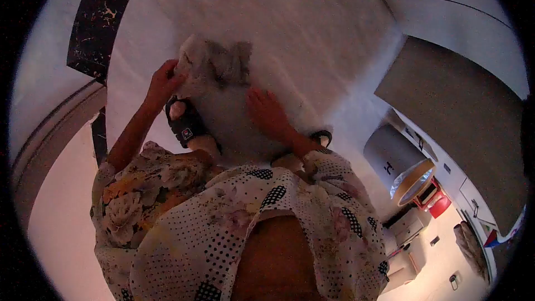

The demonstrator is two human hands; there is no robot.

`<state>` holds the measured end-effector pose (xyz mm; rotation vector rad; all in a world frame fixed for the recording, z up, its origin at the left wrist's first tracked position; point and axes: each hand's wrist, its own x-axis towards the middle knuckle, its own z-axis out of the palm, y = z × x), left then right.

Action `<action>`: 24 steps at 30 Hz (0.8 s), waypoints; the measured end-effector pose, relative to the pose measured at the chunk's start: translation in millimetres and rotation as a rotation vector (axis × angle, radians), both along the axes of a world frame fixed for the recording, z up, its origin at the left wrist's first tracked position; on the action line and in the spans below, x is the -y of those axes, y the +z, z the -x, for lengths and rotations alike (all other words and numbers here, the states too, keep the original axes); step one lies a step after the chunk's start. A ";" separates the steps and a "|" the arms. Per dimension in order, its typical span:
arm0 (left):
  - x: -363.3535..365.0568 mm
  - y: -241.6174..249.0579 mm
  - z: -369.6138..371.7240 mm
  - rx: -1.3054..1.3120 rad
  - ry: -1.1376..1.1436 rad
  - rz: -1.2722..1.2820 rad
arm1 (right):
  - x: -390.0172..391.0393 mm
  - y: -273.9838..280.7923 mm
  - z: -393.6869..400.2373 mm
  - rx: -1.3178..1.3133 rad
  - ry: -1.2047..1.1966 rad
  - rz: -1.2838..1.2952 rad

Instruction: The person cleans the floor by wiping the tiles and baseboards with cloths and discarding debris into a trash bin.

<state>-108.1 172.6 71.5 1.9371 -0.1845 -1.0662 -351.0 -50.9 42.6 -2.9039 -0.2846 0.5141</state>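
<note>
A crumpled grey-beige cloth (214, 67) lies on the pale marbled floor in front of my feet. At its left edge my left hand (166, 82) is closed, with the fingers pinching the fabric. My right hand (269, 112) reaches in from the lower right with its fingers stretched out, palm down, just below the cloth's right corner. Whether those fingertips touch the cloth or only the floor is hard to tell in the dim light. A black sandal (186, 124) on one foot sits close below my left hand. The other sandal (321, 135) shows beside my right wrist.
To the right stands a grey bin (393, 153) with a bag-lined rim, near a dark panel or counter top (451, 83). A red object (439, 203) lies beyond the bin. A black marble-patterned edge (103, 19) runs along the upper left.
</note>
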 end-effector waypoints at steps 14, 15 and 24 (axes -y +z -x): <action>88.0 -22.9 24.1 0.961 -0.895 -0.057 | 119.0 32.8 95.2 -0.260 -0.397 -0.232; 90.8 -21.5 23.2 0.948 -0.931 -0.102 | 125.6 30.3 101.1 -0.234 -0.511 -0.283; 58.8 -45.3 5.6 0.705 -0.626 0.044 | 87.6 11.9 71.7 -0.273 -0.822 0.099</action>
